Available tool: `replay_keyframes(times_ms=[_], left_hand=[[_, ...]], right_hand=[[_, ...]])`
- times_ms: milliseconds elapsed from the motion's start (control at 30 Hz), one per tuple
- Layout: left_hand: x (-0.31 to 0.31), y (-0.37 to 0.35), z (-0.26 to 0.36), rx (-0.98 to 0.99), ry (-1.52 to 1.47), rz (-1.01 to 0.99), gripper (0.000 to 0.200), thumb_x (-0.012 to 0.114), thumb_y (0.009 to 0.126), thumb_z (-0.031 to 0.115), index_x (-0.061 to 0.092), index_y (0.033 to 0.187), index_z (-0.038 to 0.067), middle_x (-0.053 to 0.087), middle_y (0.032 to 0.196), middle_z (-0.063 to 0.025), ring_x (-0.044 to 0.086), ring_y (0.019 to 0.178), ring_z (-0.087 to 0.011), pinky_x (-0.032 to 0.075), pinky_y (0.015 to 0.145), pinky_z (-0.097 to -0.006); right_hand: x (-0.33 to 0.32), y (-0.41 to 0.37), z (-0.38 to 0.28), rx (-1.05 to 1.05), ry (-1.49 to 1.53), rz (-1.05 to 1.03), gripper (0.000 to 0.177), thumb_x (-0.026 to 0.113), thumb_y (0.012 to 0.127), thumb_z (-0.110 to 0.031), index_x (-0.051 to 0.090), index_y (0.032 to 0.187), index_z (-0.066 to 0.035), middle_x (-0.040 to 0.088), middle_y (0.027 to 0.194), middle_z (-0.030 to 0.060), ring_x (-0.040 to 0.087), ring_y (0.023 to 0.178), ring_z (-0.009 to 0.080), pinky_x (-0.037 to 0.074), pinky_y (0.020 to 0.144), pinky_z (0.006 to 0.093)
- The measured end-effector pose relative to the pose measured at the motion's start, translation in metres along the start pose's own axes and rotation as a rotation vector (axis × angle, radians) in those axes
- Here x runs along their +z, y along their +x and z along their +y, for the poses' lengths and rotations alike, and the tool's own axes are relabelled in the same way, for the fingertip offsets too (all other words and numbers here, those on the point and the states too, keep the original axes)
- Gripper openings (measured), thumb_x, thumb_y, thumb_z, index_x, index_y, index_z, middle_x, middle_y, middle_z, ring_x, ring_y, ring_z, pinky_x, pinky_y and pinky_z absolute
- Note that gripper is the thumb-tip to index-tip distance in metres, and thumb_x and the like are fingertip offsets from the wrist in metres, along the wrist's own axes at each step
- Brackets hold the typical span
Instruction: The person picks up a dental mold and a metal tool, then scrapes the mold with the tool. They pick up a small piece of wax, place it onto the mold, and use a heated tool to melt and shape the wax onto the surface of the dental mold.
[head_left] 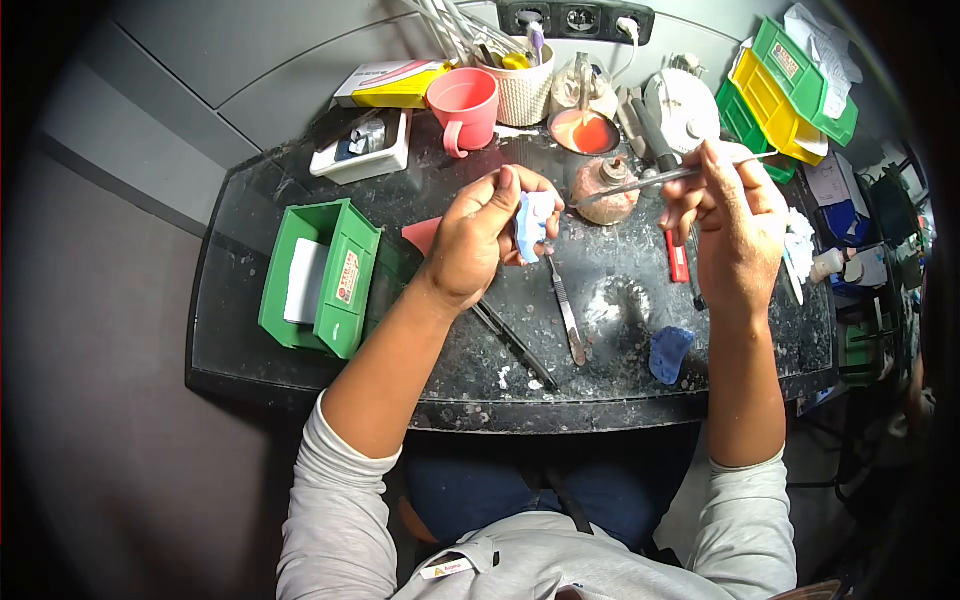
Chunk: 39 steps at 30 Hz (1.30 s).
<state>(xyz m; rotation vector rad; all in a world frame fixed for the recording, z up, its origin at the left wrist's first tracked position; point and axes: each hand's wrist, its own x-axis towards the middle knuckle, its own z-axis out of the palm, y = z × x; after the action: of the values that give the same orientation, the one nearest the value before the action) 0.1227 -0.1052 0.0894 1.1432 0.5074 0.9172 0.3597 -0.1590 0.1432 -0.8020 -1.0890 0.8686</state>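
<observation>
My left hand (480, 235) is closed around a small blue and white molded piece (533, 225), held above the middle of the black table (450, 360). In my right hand (735, 215), raised at the right, a thin metal tool (640, 184) is pinched, its one end pointing left toward the piece. The round pinkish burner (605, 195) stands behind the tool. Below the hands lie a metal scalpel-like handle (566, 315) and a dark thin tool (515, 343). A loose blue molded piece (671, 354) rests near the front edge.
At the left stands a green bin (340, 300). Along the back are a white tray (385, 160), a pink mug (465, 105), a woven tool holder (522, 92) and a pan of red material (584, 131). Stacked bins (775, 90) sit at the back right.
</observation>
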Motion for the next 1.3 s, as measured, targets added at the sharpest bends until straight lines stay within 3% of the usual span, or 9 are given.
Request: replay_keyframes(times_ms=[133, 767, 1300], left_hand=[[-0.001, -0.0003, -0.005, -0.013, -0.039, -0.022, 0.045, 0.037, 0.111, 0.039, 0.057, 0.115, -0.001, 0.064, 0.095, -0.014, 0.064, 0.079, -0.0163, 0.048, 0.058, -0.0259], [0.0015, -0.0015, -0.0037, -0.014, -0.014, -0.033, 0.046, 0.035, 0.111, 0.04, 0.057, 0.114, -0.001, 0.064, 0.093, -0.0133, 0.06, 0.074, -0.0148, 0.046, 0.056, -0.0256], [0.0032, -0.0014, -0.001, -0.023, 0.008, -0.019, 0.049, 0.034, 0.111, 0.042, 0.059, 0.107, -0.001, 0.063, 0.086, -0.0114, 0.057, 0.071, -0.0133, 0.045, 0.056, -0.025]], right_hand=[[0.0039, -0.0037, 0.0038, 0.008, 0.038, -0.042, 0.024, 0.067, 0.1, -0.016, 0.066, 0.101, 0.008, 0.072, 0.08, 0.0206, 0.066, 0.054, 0.018, 0.049, 0.047, 0.0244], [0.0109, -0.0075, 0.006, -0.004, -0.009, -0.075, 0.021, 0.066, 0.099, -0.01, 0.065, 0.104, 0.011, 0.073, 0.082, 0.0222, 0.064, 0.051, 0.0171, 0.049, 0.047, 0.0248], [0.0062, -0.0041, 0.0048, -0.025, -0.028, -0.055, 0.022, 0.068, 0.099, -0.013, 0.066, 0.096, 0.009, 0.072, 0.076, 0.0199, 0.064, 0.051, 0.0162, 0.048, 0.046, 0.0227]])
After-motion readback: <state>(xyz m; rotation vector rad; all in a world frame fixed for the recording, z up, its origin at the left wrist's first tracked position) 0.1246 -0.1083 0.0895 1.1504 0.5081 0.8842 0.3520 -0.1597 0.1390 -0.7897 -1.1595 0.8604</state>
